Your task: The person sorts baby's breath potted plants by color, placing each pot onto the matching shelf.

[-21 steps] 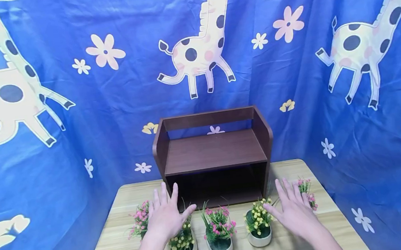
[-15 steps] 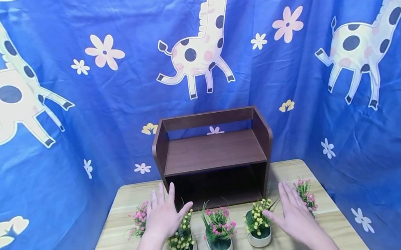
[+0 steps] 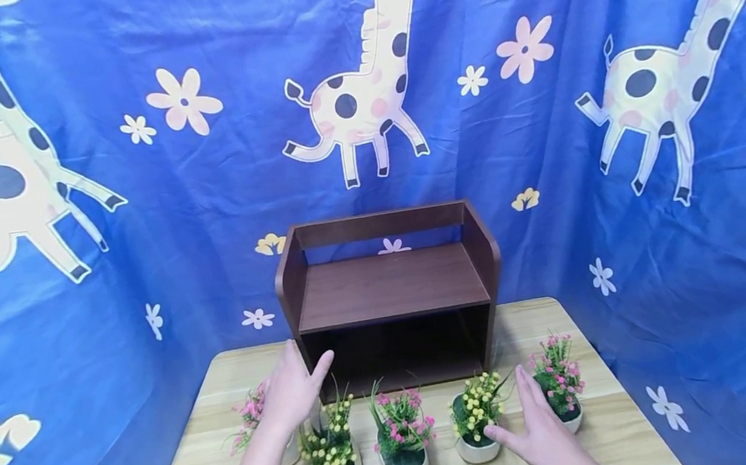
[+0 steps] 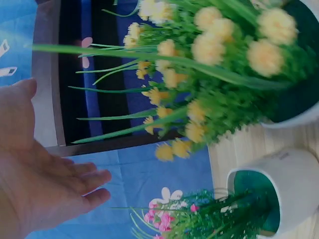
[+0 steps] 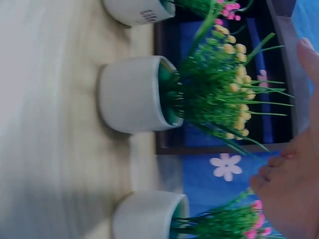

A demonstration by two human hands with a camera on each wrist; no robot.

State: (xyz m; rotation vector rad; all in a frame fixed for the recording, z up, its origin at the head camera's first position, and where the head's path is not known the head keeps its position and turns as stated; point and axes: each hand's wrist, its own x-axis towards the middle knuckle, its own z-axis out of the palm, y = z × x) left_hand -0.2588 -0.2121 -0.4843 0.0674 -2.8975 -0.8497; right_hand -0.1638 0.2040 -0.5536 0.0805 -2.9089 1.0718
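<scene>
My left hand (image 3: 289,392) hovers over the far-left pink-flowered potted plant (image 3: 252,413), hiding part of it, next to the left yellow-flowered potted plant (image 3: 332,456). Its thumb stands apart from its fingers, and the palm is bare in the left wrist view. My right hand (image 3: 540,434) is between the right yellow-flowered potted plant (image 3: 480,410) and the far-right pink-flowered potted plant (image 3: 558,376), thumb spread toward the yellow one. Whether the thumb touches that plant I cannot tell. Nothing is held in either hand. A middle pink-flowered potted plant (image 3: 401,432) stands between the yellow ones.
Behind the row of white pots stands a dark brown two-tier shelf (image 3: 393,284), with an open lower compartment. All of it rests on a light wood-grain table (image 3: 592,434). A blue curtain (image 3: 236,187) with giraffes and flowers surrounds the table.
Both hands have turned more edge-on, and the right hand has drawn back toward me, uncovering the far-right plant. The head view has shifted slightly. The pots stay where they were.
</scene>
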